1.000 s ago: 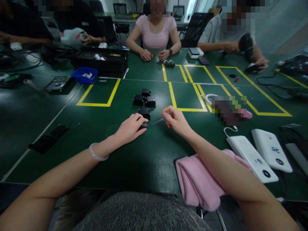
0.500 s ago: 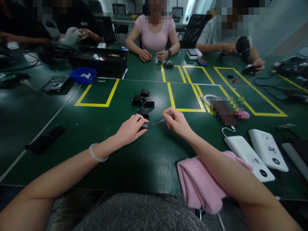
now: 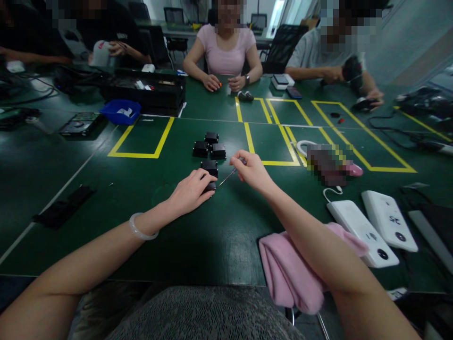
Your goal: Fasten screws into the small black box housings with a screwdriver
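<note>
My left hand [image 3: 187,192] is closed over a small black block [image 3: 211,186], pressing it to the green table; fingers and thumb cover much of it. Pinched in my right hand [image 3: 254,171] is a thin screwdriver [image 3: 227,178], its handle mostly covered by the fingers. The metal shaft slants down to the left, and its tip meets or nearly meets the right end of the held block. Just beyond my left fingers sits another black block [image 3: 209,166]. Several similar ones, such as this black block [image 3: 211,137], are grouped farther away.
Black parts [image 3: 63,208] lie at the left. A pink cloth [image 3: 290,269] and white power banks [image 3: 389,219] are at the right, near my right forearm. Farther back stand a blue tray [image 3: 120,112] and a black box [image 3: 159,101]. Co-workers sit across the table.
My right hand has risen a little and shifted left, so the screwdriver stands steeper. My left hand stays on the black block. The whole view has shifted slightly.
</note>
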`<state>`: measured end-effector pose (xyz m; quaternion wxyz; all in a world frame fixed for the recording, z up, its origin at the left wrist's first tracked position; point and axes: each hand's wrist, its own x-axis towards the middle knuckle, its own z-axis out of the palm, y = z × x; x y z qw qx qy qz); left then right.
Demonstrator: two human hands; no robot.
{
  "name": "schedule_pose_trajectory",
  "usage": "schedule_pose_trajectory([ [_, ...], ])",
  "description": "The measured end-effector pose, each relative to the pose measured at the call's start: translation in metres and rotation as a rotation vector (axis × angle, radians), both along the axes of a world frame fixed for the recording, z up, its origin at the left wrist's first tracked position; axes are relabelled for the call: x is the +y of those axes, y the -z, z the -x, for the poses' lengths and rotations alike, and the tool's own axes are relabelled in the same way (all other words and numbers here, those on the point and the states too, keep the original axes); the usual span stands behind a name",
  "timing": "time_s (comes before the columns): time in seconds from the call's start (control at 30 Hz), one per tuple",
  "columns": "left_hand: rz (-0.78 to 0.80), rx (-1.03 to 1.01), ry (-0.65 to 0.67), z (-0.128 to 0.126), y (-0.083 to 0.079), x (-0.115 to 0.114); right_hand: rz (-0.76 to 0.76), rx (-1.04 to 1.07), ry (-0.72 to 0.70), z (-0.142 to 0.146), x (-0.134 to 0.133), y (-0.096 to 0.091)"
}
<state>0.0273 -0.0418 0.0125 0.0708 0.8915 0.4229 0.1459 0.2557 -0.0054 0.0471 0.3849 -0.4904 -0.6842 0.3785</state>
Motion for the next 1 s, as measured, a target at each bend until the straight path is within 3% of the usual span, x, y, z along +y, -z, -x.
schedule_pose_trajectory([
  [0.37,-0.013,-0.031,-0.018,0.001,0.005,-0.001,0.009,0.101,-0.023,-0.011,-0.011,0.015],
  [0.7,-0.017,-0.037,-0.017,0.002,0.008,0.000,-0.030,0.048,-0.072,-0.013,-0.012,0.015],
  [1.0,-0.033,-0.041,-0.010,0.003,0.009,0.000,-0.156,0.008,-0.110,-0.016,-0.015,0.014],
])
